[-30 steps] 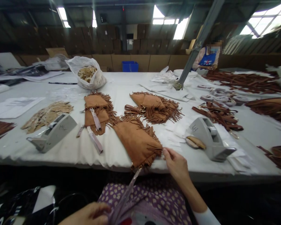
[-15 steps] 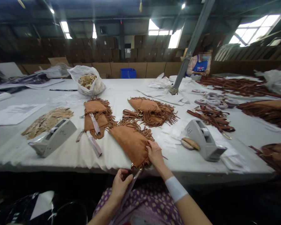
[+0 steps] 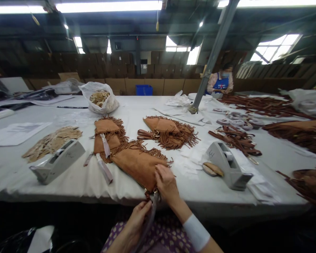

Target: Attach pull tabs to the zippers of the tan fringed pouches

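A brown suede bag [image 3: 137, 167] with fringe lies slantwise at the table's front edge, its narrow end toward me. My right hand [image 3: 168, 182] grips that end from the right, fingers bent over the suede. Below the edge, my left hand [image 3: 139, 218] pinches a small brown zip pull [image 3: 147, 197] at the bag's corner; the fingertips partly hide it. From a metal clasp beside it, a wrapped strap [image 3: 153, 211] hangs down past my left hand toward my lap. Two similar bags [image 3: 107, 142] with wrapped straps [image 3: 104, 169] lie just behind on the left.
Grey tape dispensers stand left [image 3: 58, 161] and right [image 3: 226, 165]. More fringed bags [image 3: 168, 128] lie behind, with brown straps [image 3: 237, 135] to the right. Tan scraps [image 3: 52, 140], a plastic sack [image 3: 100, 98] and a metal post [image 3: 213, 56] are around. A person [image 3: 219, 82] works at the far right.
The bag has shifted left, and my right hand has moved left and toward me with it. My left fingers have closed on the zip pull. The whole view has tilted upward.
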Motion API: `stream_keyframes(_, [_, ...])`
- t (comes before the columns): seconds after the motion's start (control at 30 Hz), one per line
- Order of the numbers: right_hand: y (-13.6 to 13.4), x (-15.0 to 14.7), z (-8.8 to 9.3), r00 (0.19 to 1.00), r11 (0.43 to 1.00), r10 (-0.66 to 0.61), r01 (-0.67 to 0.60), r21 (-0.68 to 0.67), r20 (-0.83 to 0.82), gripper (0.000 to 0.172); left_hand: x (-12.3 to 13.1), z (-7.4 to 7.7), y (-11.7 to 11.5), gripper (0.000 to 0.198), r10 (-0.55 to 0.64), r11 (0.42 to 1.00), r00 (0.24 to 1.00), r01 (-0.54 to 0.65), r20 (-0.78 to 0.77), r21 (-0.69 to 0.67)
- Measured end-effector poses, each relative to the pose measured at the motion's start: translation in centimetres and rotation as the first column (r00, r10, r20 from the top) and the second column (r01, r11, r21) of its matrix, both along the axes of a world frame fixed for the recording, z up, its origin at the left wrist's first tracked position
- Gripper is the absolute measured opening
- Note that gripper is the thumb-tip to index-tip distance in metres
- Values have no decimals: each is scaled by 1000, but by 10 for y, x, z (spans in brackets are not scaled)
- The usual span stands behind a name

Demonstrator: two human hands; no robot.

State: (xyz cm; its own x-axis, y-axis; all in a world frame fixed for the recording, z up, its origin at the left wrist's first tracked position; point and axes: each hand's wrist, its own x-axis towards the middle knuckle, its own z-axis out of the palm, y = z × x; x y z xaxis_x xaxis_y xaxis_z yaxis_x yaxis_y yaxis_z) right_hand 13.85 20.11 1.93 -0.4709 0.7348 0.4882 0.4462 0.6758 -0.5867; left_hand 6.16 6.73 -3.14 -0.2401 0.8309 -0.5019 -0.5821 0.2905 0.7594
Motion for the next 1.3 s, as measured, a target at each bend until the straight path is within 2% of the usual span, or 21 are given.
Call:
stream_keyframes(0.1, [-32, 14, -6, 969, 969, 245, -244, -31, 20, 33, -3, -4, 2, 55, -30, 998, 999, 31, -16, 58])
stream_keyframes(0.17, [-43, 25, -12, 953, 957, 289, -288, -24, 87, 32, -11, -5, -2, 53, 13, 996, 979, 5, -205, 87])
stream_keyframes(0.2, [-45, 30, -14, 953, 961, 276, -277, -15, 124, 32, -16, -5, -7, 50, 39, 996, 937, -8, -348, 91])
stream_keyframes(0.3, [-49, 39, -18, 961, 978, 187, -201, 53, 205, 37, -31, 6, -23, 39, 21, 998, 705, 31, -709, 60])
stream_keyframes(0.33, [-51, 39, -19, 960, 976, 173, -197, 94, 220, 39, -33, 12, -28, 36, -14, 996, 643, 80, -766, 49])
stream_keyframes(0.4, [-59, 35, -19, 953, 954, 212, -250, 165, 218, 39, -32, 23, -33, 33, -70, 979, 571, 197, -818, 54])
stream_keyframes(0.5, [-69, 24, -20, 941, 933, 322, -333, 132, 98, 29, -29, 34, -31, 36, -76, 942, 492, 320, -867, 98])
stream_keyframes(0.57, [-68, 21, -21, 951, 953, 303, -301, 42, -62, 26, -32, 35, -25, 33, -29, 911, 396, 389, -918, 139])
stream_keyframes(0.63, [-62, 24, -21, 950, 960, 253, -270, -72, -185, 28, -40, 31, -15, 30, 81, 874, 265, 444, -961, 196])
stream_keyframes(0.7, [-57, 29, -19, 948, 952, 229, -265, -151, -222, 31, -48, 26, -1, 43, 211, 840, 113, 487, -971, 239])
stream_keyframes(0.77, [-54, 33, -19, 948, 948, 239, -275, -161, -210, 37, -52, 19, 15, 46, 310, 801, -25, 545, -950, 247])
stream_keyframes(0.83, [-53, 36, -23, 948, 952, 243, -273, -136, -206, 48, -50, 11, 31, 42, 401, 726, -93, 638, -911, 255])
stream_keyframes(0.87, [-53, 38, -25, 949, 957, 230, -260, -127, -215, 52, -47, 8, 38, 41, 444, 685, -96, 678, -891, 268])
stream_keyframes(0.93, [-49, 45, -31, 962, 971, 164, -197, -137, -220, 51, -40, 3, 49, 40, 486, 610, -55, 736, -872, 293])
stream_keyframes(1.0, [-38, 59, -31, 983, 980, 43, -77, -183, -179, 41, -34, 1, 56, 37, 447, 593, 20, 742, -894, 312])
stream_keyframes(1.07, [-17, 80, -25, 989, 969, -118, 94, -229, -93, 30, -28, 2, 61, 30, 362, 649, 111, 683, -925, 336])
stream_keyframes(1.17, [23, 108, -7, 930, 908, -360, 369, -201, 78, 27, -16, 8, 65, 27, 244, 810, 281, 467, -928, 354])
stream_keyframes(1.23, [47, 114, 2, 877, 877, -425, 460, -140, 222, 26, -7, 12, 68, 30, 196, 874, 379, 350, -905, 336])
stream_keyframes(1.3, [61, 109, 4, 852, 880, -418, 466, -91, 316, 18, 0, 16, 71, 32, 156, 895, 431, 319, -889, 312])
